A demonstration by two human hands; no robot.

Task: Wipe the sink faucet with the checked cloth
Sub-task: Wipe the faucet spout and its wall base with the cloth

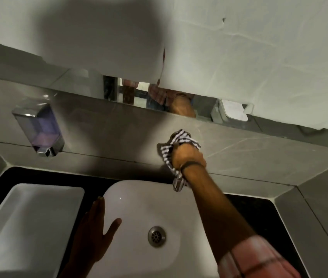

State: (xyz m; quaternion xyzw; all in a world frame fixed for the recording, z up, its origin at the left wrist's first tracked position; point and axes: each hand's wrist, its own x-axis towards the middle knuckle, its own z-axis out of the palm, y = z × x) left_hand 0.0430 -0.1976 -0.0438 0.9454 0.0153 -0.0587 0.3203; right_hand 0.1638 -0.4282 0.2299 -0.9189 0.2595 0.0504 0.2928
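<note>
right hand [188, 157] closed around the checked cloth [179, 144], bunched over the faucet — hidden beneath, apparently just behind the white basin [139, 197] rim — while left hand [96, 227], open and empty, rests flat on the basin's near-left edge, farther off.

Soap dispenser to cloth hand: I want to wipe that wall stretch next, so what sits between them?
Nothing: between the soap dispenser and the right hand clutching the checked cloth, the head view shows bare grey tile.

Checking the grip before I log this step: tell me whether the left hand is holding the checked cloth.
No, the checked cloth is bunched in the right hand, while the left hand lies open on the sink rim.
</note>
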